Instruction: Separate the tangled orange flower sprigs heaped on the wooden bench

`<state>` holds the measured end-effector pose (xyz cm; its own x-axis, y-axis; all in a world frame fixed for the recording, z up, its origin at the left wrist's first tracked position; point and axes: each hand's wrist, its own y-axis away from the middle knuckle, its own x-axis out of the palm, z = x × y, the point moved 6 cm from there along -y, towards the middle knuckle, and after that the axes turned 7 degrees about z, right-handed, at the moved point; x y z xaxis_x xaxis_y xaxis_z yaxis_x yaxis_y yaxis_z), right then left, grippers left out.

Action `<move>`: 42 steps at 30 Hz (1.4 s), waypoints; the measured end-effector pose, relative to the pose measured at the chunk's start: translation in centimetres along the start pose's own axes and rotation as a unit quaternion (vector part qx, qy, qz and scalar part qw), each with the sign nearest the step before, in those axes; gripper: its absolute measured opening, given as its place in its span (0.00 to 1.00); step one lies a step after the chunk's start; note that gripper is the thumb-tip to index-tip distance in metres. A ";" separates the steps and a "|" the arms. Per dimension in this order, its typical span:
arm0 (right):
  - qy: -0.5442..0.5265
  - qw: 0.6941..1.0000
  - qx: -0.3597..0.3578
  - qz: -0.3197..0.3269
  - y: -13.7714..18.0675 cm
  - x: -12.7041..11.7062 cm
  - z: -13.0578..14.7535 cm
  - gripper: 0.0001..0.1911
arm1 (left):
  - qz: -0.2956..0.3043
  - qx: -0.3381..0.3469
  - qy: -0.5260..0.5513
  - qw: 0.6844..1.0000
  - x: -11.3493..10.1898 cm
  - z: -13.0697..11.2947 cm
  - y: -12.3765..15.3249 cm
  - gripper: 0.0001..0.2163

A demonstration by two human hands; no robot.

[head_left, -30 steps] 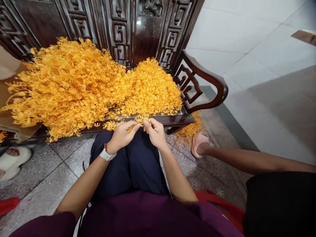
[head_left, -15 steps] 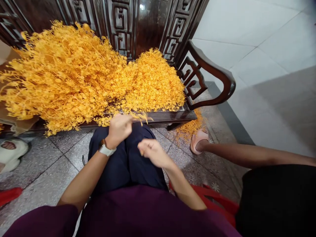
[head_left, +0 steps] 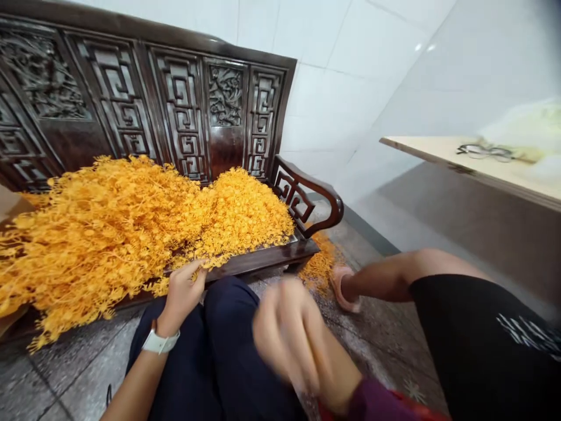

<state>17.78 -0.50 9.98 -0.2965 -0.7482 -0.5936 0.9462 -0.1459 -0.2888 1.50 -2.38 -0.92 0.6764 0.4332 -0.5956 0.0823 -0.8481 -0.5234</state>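
At the front edge of the bench my left hand [head_left: 183, 295], a pale watch on its wrist, is closed with thumb and fingertips pinching a thin yellow artificial flower sprig [head_left: 209, 262]. Behind it spreads a large heap of yellow artificial sprigs [head_left: 109, 228], joined on the right by a smaller pile of yellow pieces [head_left: 249, 213]. My right hand [head_left: 289, 336] is raised over my right thigh, close to the camera and blurred. Its fingers are curled in; whatever may be inside them is hidden.
The dark carved wooden bench [head_left: 263, 257] has a curved armrest [head_left: 326, 202] at its right end. More yellow pieces [head_left: 322, 257] lie on the floor beside it. Another person's leg [head_left: 394, 278] is at the right, below a tabletop [head_left: 433, 155] with glasses [head_left: 484, 152].
The view has swung up and right, bringing the tabletop in. My right hand has come up nearer the camera. My left hand stays by the bench edge.
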 end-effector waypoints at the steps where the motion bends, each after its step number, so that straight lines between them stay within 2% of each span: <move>1: 0.019 0.991 0.042 -0.128 -0.2 -2.7 -1.1 0.25 | 0.004 -0.004 0.001 1.000 0.0 0.2 0.0 0.09; 2: -0.012 0.970 0.068 -0.235 0.0 -4.5 -2.2 0.25 | 0.007 -0.008 0.000 1.000 -0.1 0.4 0.0 0.09; 3: -0.096 0.941 0.083 -0.314 0.4 -5.3 -3.5 0.25 | 0.008 -0.012 0.000 1.000 -0.2 0.4 0.0 0.09; 4: -0.221 0.899 0.091 -0.367 0.9 -5.2 -4.8 0.24 | 0.012 -0.015 -0.001 1.000 -0.2 0.4 0.1 0.09; 6: -0.462 0.768 0.102 -0.432 2.0 -2.9 -7.1 0.14 | 0.027 -0.010 -0.005 1.000 -0.2 0.1 0.3 0.10; 7: -0.516 0.723 0.104 -0.448 2.5 -1.5 -7.6 0.09 | 0.034 -0.002 -0.008 0.999 -0.2 -0.2 0.3 0.10; 8: -0.503 0.723 0.108 -0.460 3.1 -0.5 -7.6 0.06 | 0.043 0.009 -0.014 0.999 -0.1 -0.5 0.4 0.11; 9: -0.436 0.757 0.116 -0.472 3.7 -0.1 -7.3 0.06 | 0.054 0.021 -0.021 0.998 0.0 -0.9 0.5 0.11; 11: -0.204 0.853 0.134 -0.461 4.7 0.2 -5.9 0.13 | 0.084 0.047 -0.041 0.995 0.4 -1.7 0.7 0.12; 13: 0.012 0.922 0.146 -0.359 4.5 0.7 -4.8 0.22 | 0.118 0.075 -0.064 0.988 1.1 -2.4 0.9 0.12; 14: 0.076 0.941 0.148 -0.294 4.3 1.3 -4.8 0.23 | 0.137 0.090 -0.074 0.984 1.5 -2.7 1.0 0.12; 16: 0.133 0.960 0.144 -0.199 4.3 2.4 -5.3 0.18 | 0.168 0.118 -0.092 0.974 2.3 -3.2 1.2 0.11; 18: 0.149 0.964 0.143 -0.166 4.6 3.4 -6.0 0.14 | 0.195 0.144 -0.098 0.965 3.0 -3.6 1.4 0.12; 20: 0.157 0.960 0.148 -0.177 5.1 4.0 -6.6 0.13 | 0.205 0.163 -0.094 0.960 3.3 -3.9 1.5 0.12; 23: 0.178 0.949 0.155 -0.210 6.1 4.4 -6.6 0.13 | 0.213 0.168 -0.081 0.959 3.5 -4.2 1.5 0.12; 27: 0.216 0.920 0.166 -0.282 8.1 3.6 -6.0 0.12 | 0.202 0.146 -0.047 0.967 3.4 -4.3 1.3 0.10; 30: 0.186 0.916 0.165 -0.316 9.1 3.6 -5.5 0.10 | 0.205 0.132 -0.037 0.969 3.5 -4.2 1.3 0.08; 36: 0.135 0.958 0.137 -0.213 8.2 7.0 -3.0 0.10 | 0.222 0.142 -0.005 0.965 3.8 -4.6 1.3 0.12; 42: 0.171 0.952 0.072 -0.242 8.6 6.3 -0.6 0.06 | 0.230 0.135 0.041 0.963 4.2 -5.3 1.4 0.13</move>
<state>23.97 -6.07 3.30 -0.7044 -0.3196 -0.6338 0.6884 -0.5255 -0.5000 8.31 -3.36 -0.89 0.6527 -0.0044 -0.7576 -0.4257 -0.8293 -0.3619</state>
